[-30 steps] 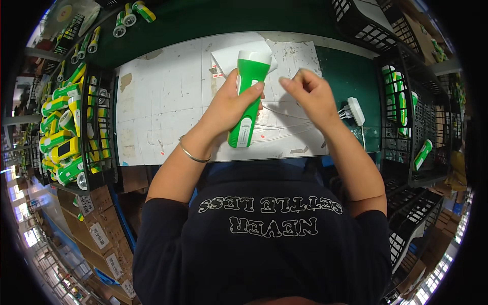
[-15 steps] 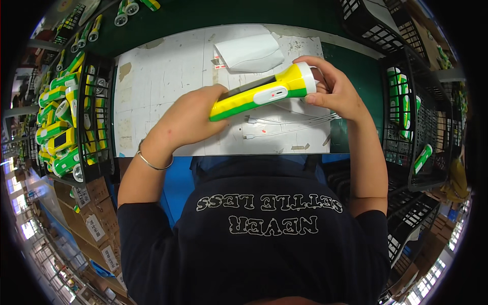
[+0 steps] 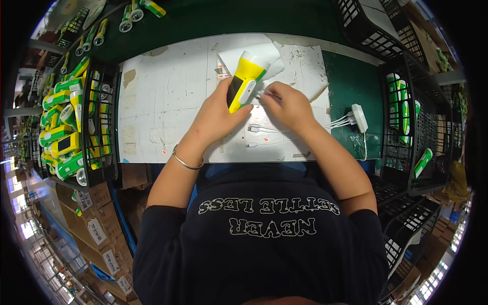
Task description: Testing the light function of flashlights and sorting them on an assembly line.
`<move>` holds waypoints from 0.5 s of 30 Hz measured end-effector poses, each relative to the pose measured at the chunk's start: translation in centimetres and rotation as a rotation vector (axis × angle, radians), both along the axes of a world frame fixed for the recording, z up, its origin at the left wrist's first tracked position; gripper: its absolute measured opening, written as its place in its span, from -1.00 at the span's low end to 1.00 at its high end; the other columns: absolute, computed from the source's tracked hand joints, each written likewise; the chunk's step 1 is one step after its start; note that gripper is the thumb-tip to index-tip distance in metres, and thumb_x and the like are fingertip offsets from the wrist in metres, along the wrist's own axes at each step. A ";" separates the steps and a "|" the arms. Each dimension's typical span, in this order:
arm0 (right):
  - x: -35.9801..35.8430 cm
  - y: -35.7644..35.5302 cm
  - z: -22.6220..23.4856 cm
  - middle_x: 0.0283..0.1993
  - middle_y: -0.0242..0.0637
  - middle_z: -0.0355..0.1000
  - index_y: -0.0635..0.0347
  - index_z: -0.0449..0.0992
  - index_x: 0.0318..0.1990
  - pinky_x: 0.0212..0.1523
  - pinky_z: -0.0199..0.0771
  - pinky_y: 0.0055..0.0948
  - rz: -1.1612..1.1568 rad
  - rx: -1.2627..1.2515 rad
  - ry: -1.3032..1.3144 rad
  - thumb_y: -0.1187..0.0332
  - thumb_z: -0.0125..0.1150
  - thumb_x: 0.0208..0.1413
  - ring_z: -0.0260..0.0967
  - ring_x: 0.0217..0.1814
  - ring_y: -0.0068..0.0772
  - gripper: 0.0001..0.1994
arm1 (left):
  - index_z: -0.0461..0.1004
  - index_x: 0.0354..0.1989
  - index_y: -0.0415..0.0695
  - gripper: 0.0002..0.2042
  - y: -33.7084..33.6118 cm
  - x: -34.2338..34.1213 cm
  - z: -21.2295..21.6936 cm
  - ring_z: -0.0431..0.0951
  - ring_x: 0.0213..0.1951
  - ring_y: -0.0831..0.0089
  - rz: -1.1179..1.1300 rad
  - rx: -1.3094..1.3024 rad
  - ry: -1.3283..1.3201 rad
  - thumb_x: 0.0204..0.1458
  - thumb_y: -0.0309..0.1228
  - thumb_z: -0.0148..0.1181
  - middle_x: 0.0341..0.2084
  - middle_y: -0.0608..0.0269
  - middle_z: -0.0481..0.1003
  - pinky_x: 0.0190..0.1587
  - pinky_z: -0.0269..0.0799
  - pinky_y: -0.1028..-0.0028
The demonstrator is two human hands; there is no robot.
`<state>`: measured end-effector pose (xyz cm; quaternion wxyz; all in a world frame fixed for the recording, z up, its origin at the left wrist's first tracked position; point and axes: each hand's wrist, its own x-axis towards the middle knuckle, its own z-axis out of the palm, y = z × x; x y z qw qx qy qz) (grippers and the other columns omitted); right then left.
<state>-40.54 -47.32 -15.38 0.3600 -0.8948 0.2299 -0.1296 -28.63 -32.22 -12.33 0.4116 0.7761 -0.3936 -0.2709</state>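
My left hand is wrapped round the lower body of a yellow and green flashlight. Its wide white head tilts up and away to the right, and a dark panel and a white side plate show on the body. Close against that side plate, the fingers of my right hand are pinched together. A small whitish piece shows at their tips, too small to name. Below the right hand, white charging cables lie with their plugs pointing left. They run to a white charger block on the right.
A crumpled white sheet lies behind the flashlight on the white work board. At the left stands a black crate heaped with flashlights. Another black crate at the right holds several more. Flashlights also lie at the far left.
The flashlight has swung more upright, its head moving left and away. My right hand has left the head and come down to the side plate. The charger block has come into sight.
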 end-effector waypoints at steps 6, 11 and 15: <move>-2.0 -1.9 2.9 -0.47 -0.46 0.36 0.31 0.44 -0.36 -0.34 0.27 -0.71 0.078 0.745 -0.146 0.37 0.15 0.05 0.27 -0.41 -0.72 -0.84 | 0.14 0.09 -0.24 -0.36 -1.2 -0.7 0.0 0.45 -0.10 0.10 -0.033 -0.032 0.076 -0.16 -0.26 0.25 -0.16 -0.11 0.41 -0.05 0.34 0.35; -2.3 -2.2 3.4 -0.48 -0.46 0.36 0.30 0.45 -0.37 -0.35 0.27 -0.71 0.043 0.741 -0.095 0.35 0.17 0.04 0.26 -0.42 -0.72 -0.83 | 0.15 0.08 -0.23 -0.39 -2.1 -1.6 0.0 0.45 -0.12 0.06 -0.053 -0.044 0.073 -0.16 -0.30 0.24 -0.14 -0.09 0.40 -0.06 0.35 0.33; -2.3 -2.1 3.1 -0.52 -0.47 0.35 0.29 0.46 -0.39 -0.41 0.24 -0.71 -0.001 0.728 -0.071 0.34 0.19 0.02 0.23 -0.48 -0.73 -0.82 | 0.18 0.07 -0.15 -0.43 -2.5 -2.2 0.0 0.46 -0.20 0.05 0.036 -0.124 -0.418 -0.17 -0.35 0.23 -0.19 0.01 0.39 -0.19 0.41 0.29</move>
